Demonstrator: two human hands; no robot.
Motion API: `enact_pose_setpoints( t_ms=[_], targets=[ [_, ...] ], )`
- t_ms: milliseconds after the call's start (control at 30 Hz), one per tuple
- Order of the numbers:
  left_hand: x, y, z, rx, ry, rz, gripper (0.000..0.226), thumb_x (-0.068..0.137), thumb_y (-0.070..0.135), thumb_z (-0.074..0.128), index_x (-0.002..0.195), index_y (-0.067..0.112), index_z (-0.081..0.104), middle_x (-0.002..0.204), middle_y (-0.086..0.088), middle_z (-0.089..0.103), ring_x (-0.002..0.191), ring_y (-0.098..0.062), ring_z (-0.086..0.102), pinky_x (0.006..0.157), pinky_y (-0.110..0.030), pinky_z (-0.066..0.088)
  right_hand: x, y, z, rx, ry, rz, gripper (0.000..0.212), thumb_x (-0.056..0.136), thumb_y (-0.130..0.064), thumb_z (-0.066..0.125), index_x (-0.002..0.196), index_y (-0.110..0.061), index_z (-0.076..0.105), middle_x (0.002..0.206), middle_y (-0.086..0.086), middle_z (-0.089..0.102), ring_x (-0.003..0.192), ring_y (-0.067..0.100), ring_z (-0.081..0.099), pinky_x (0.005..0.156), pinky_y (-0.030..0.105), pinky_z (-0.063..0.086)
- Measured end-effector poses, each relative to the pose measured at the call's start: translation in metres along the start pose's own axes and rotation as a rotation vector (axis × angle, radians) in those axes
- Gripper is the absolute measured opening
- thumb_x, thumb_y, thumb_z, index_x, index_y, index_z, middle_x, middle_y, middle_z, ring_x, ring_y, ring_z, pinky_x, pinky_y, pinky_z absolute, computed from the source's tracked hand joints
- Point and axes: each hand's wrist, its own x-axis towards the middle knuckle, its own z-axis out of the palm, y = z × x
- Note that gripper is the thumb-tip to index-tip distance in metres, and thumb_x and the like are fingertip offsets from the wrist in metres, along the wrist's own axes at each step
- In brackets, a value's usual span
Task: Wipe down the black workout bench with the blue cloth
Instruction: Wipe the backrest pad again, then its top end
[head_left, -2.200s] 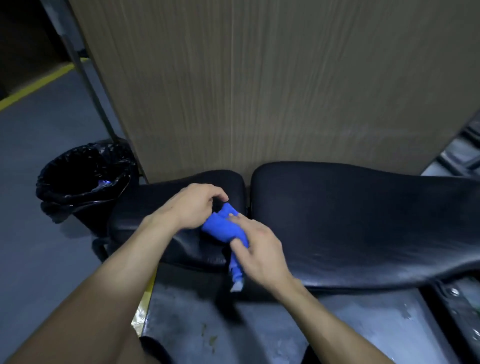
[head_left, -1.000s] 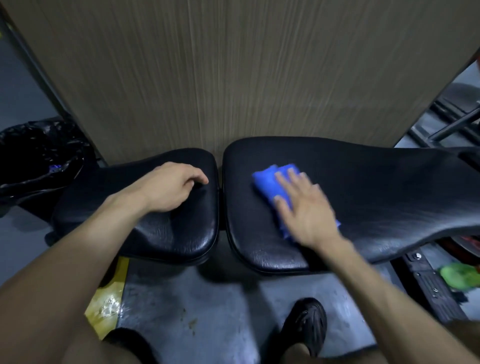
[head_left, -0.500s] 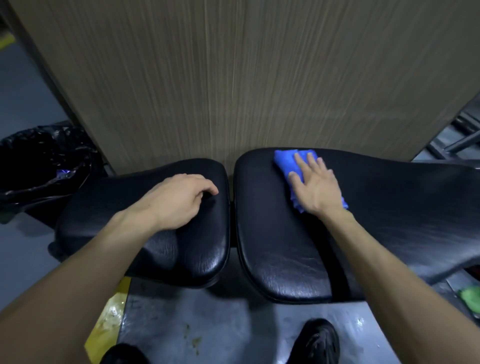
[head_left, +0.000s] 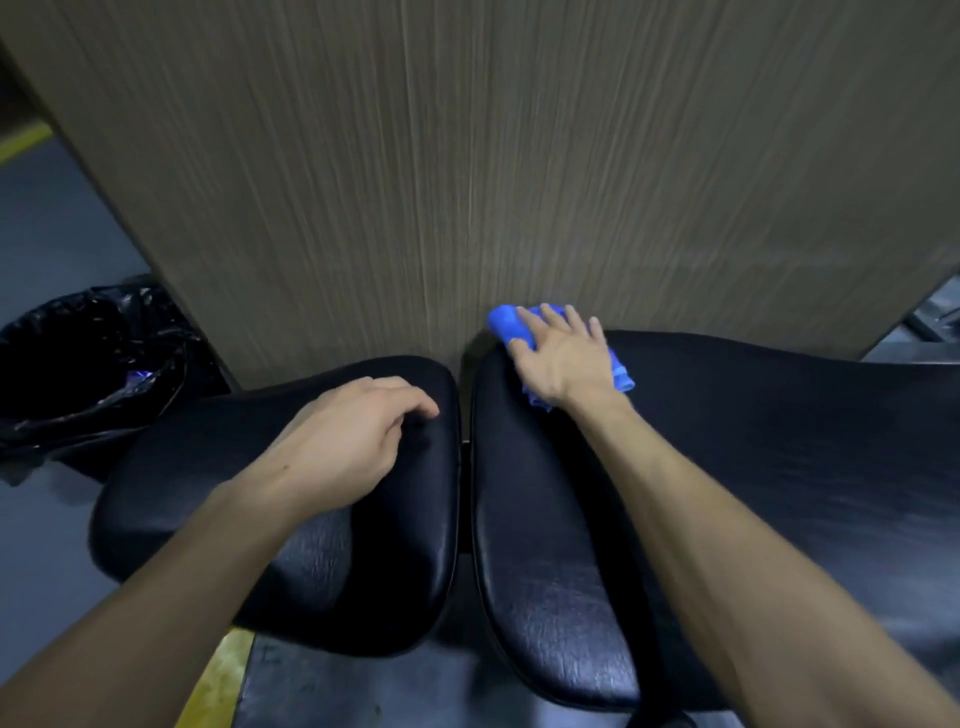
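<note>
On the near seat pad (head_left: 291, 519), the left hand (head_left: 343, 441) is rested with fingers loosely curled, nothing held. Farther off, the blue cloth (head_left: 506, 325) is pressed under the right hand (head_left: 563, 358), fingers straight and spread, at the long pad's (head_left: 753, 467) far corner against the wooden panel (head_left: 467, 156). Most of the surface is judged still unwiped.

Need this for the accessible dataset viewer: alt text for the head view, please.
A person's right hand presses a blue cloth flat on the far edge of the larger black bench pad, next to a wood-grain panel. The left hand rests with curled fingers on the smaller pad; a bin with a black liner stands on the left.
</note>
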Motion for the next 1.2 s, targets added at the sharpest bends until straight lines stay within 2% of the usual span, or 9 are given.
enact_pose_setpoints(
  t_ms=[200, 433, 533, 600, 700, 800, 1000, 1100, 1200],
  targets=[
    [0.020, 0.002, 0.014, 0.038, 0.020, 0.039, 0.042, 0.095, 0.007, 0.044, 0.120, 0.034, 0.064, 0.123, 0.021, 0.062, 0.108, -0.014, 0.058, 0.093, -0.041, 0.050, -0.062, -0.004, 0.004, 0.065, -0.004, -0.376, 0.057, 0.101, -0.044, 0.035, 0.156, -0.035, 0.024, 0.166, -0.006, 0.013, 0.154, 0.016, 0.004, 0.123, 0.039, 0.000],
    [0.031, 0.032, 0.024, 0.058, -0.017, 0.120, 0.035, 0.104, 0.033, 0.039, 0.134, 0.035, 0.058, 0.135, 0.023, 0.055, 0.120, -0.007, 0.052, 0.102, -0.029, 0.045, -0.046, 0.184, -0.039, -0.005, 0.104, 0.183, 0.064, 0.095, -0.048, 0.027, 0.156, -0.027, 0.028, 0.164, 0.003, 0.023, 0.151, 0.021, 0.018, 0.119, 0.046, 0.018],
    [0.028, 0.052, 0.029, 0.092, -0.078, 0.143, 0.050, 0.099, 0.050, 0.025, 0.138, 0.037, 0.053, 0.142, 0.023, 0.050, 0.126, -0.006, 0.049, 0.106, -0.031, 0.044, -0.061, 0.187, -0.042, -0.011, 0.096, 0.347, 0.064, 0.097, -0.046, 0.026, 0.157, -0.025, 0.023, 0.166, 0.006, 0.018, 0.152, 0.026, 0.013, 0.120, 0.048, 0.015],
    [0.028, 0.070, 0.035, 0.103, -0.101, 0.179, 0.059, 0.095, 0.055, 0.018, 0.140, 0.036, 0.052, 0.144, 0.022, 0.049, 0.128, -0.006, 0.048, 0.107, -0.034, 0.043, -0.088, 0.141, -0.026, -0.008, 0.125, 0.233, 0.065, 0.096, -0.047, 0.024, 0.157, -0.025, 0.024, 0.165, 0.008, 0.020, 0.152, 0.029, 0.015, 0.121, 0.048, 0.013],
    [0.032, 0.095, 0.046, 0.106, -0.140, 0.234, 0.057, 0.092, 0.055, 0.022, 0.126, 0.032, 0.061, 0.132, 0.015, 0.059, 0.121, -0.012, 0.056, 0.103, -0.035, 0.046, -0.159, 0.078, -0.003, 0.050, 0.104, -0.152, 0.070, 0.090, -0.050, 0.020, 0.157, -0.028, 0.026, 0.164, 0.003, 0.023, 0.152, 0.024, 0.017, 0.123, 0.044, 0.008],
    [0.037, 0.107, 0.050, 0.159, -0.146, 0.213, 0.036, 0.096, 0.048, 0.037, 0.111, 0.030, 0.065, 0.121, 0.013, 0.063, 0.114, -0.015, 0.061, 0.093, -0.036, 0.050, -0.209, 0.106, -0.014, 0.092, 0.044, -0.269, 0.065, 0.093, -0.049, 0.025, 0.156, -0.035, 0.023, 0.165, -0.007, 0.017, 0.153, 0.013, 0.010, 0.124, 0.037, 0.005],
    [0.031, 0.115, 0.053, 0.196, -0.154, 0.198, 0.027, 0.096, 0.042, 0.057, 0.117, 0.027, 0.066, 0.131, 0.012, 0.060, 0.121, -0.013, 0.059, 0.096, -0.032, 0.048, -0.246, 0.240, -0.041, 0.048, 0.209, 0.264, 0.077, 0.084, -0.056, 0.016, 0.154, -0.030, 0.033, 0.163, 0.002, 0.027, 0.151, 0.023, 0.022, 0.120, 0.043, 0.018],
    [0.031, 0.116, 0.050, 0.185, -0.171, 0.179, 0.027, 0.098, 0.034, 0.058, 0.122, 0.025, 0.066, 0.141, 0.012, 0.056, 0.131, -0.011, 0.053, 0.100, -0.027, 0.040, -0.256, 0.175, -0.022, 0.009, 0.307, 0.321, 0.074, 0.085, -0.052, 0.024, 0.149, -0.022, 0.044, 0.155, 0.011, 0.041, 0.145, 0.032, 0.035, 0.118, 0.049, 0.021],
    [0.037, 0.115, 0.044, 0.170, -0.242, 0.174, 0.031, 0.098, 0.019, 0.058, 0.127, 0.022, 0.067, 0.147, 0.007, 0.054, 0.136, -0.013, 0.050, 0.107, -0.022, 0.032, -0.280, 0.069, 0.009, 0.080, 0.301, -0.061, 0.061, 0.093, -0.049, 0.037, 0.149, -0.025, 0.044, 0.155, 0.008, 0.042, 0.146, 0.029, 0.034, 0.119, 0.048, 0.017]
  ],
)
